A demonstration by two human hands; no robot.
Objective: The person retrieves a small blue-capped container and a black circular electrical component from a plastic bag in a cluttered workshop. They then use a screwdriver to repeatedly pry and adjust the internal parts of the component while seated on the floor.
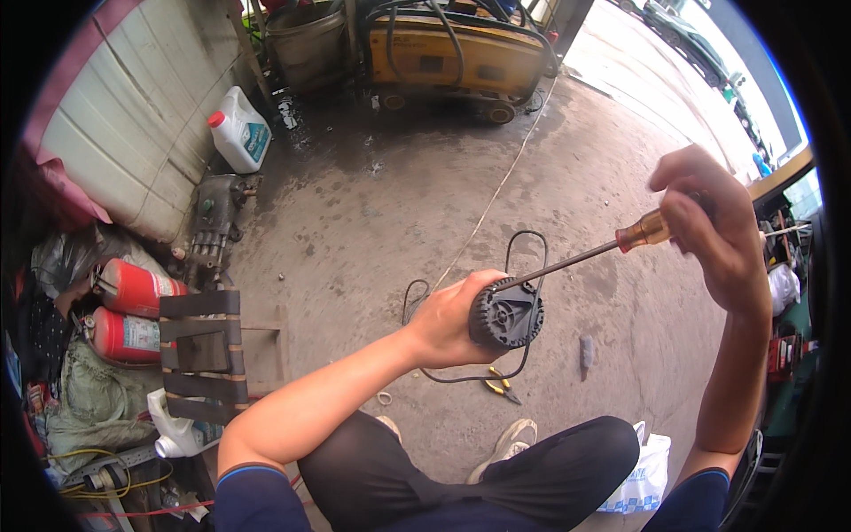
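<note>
My left hand [447, 319] grips a black round plastic housing [508, 316] with a ribbed rim, its end face turned up towards me. A black cable [459, 380] loops around and across it. My right hand [715, 229], slightly blurred, has its fingers at the handle end of a long screwdriver [641, 233]. The handle is amber and see-through. From there the steel shaft slants down to the left, and its tip meets the upper rim of the housing near my left thumb. What the tip touches is too small to tell.
Pliers with yellow handles [502, 386] and a grey-handled tool [585, 356] lie on the concrete floor [372, 219]. Left are fire extinguishers [129, 336], a strapped stool [203, 356] and a white jug [239, 130]. A yellow wheeled machine [459, 56] stands ahead. A plastic bag [641, 472] lies by my right knee.
</note>
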